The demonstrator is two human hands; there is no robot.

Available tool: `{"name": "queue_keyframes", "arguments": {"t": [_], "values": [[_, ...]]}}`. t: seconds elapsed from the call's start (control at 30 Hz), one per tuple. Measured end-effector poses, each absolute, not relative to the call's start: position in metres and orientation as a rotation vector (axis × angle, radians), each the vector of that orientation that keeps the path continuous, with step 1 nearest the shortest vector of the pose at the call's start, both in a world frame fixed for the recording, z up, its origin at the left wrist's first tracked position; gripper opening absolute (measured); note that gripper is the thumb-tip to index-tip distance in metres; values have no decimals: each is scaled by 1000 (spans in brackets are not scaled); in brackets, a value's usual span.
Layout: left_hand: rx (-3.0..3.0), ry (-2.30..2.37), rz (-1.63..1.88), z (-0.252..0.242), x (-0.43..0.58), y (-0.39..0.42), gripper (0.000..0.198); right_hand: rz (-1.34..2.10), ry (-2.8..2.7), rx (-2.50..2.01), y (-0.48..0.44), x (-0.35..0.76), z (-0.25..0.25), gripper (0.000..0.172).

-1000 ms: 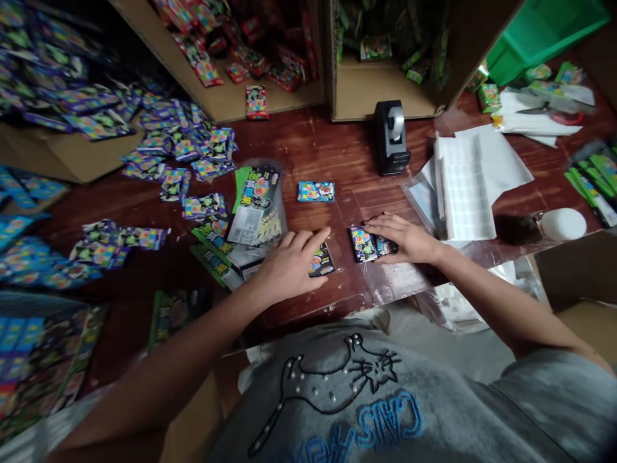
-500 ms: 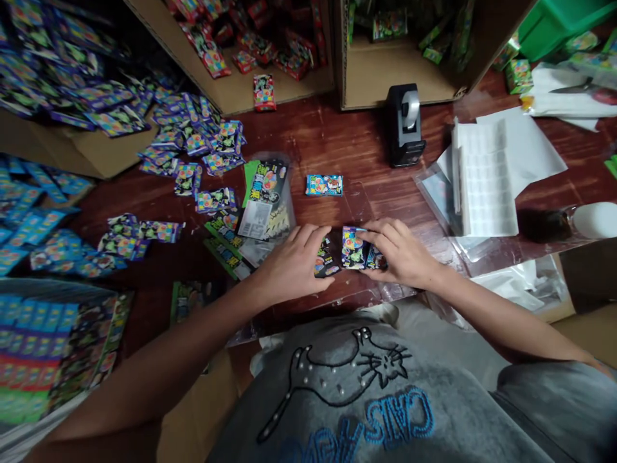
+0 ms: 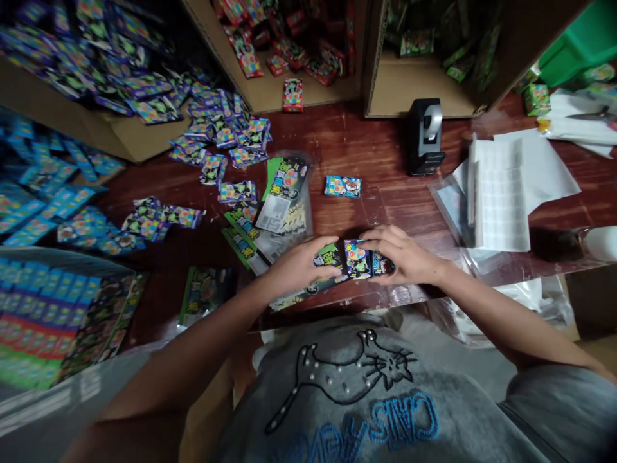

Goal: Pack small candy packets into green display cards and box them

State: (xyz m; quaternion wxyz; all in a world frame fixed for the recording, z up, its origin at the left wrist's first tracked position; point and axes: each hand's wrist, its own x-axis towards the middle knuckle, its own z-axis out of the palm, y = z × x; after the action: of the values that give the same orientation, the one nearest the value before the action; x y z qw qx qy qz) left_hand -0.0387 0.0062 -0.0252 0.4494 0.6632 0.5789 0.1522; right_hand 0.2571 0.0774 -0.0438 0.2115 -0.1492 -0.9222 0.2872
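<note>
My left hand (image 3: pixel 301 265) is closed at the thumb and fingers on a dark printed bag (image 3: pixel 328 256) with green lettering; part of it lies under the palm. Against its right edge is a small purple candy packet (image 3: pixel 357 260). My right hand (image 3: pixel 407 256) grips that packet from the right, fingertips across its top edge. A second packet, dark and blue (image 3: pixel 382 263), is partly covered by the right fingers. Beyond the hands a blue candy packet (image 3: pixel 342 186) lies flat on the table. More printed bags (image 3: pixel 284 199) are fanned out beside my left hand.
Purple packets (image 3: pixel 212 168) spill from a cardboard box at the left, near blue packets (image 3: pixel 72 161). Boxes of red packets (image 3: pixel 293 95) and green packets (image 3: pixel 417 42) stand behind. A tape dispenser (image 3: pixel 425 138), label sheets (image 3: pixel 501 196) and a filled display box (image 3: pixel 48 321) surround the work area.
The view has shifted, so the table things appear further right. My left hand has turned the dark bag so its green lettering shows. The purple packet stays between the hands.
</note>
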Motion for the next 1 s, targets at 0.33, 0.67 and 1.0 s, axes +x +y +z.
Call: {"name": "queue_keyframes", "arguments": {"t": [0.33,0.67,1.0], "values": [[895,1110,506,-4,-52,24,45,784,-2806,-168,121,247,-9,61],[988,1226,898,-25,-53,7,60,959,-2927,-60,153,201,15,99],[1314,1264,881,-50,-99,-18,51,631,-2685,-1153,131,213,-30,88]]}}
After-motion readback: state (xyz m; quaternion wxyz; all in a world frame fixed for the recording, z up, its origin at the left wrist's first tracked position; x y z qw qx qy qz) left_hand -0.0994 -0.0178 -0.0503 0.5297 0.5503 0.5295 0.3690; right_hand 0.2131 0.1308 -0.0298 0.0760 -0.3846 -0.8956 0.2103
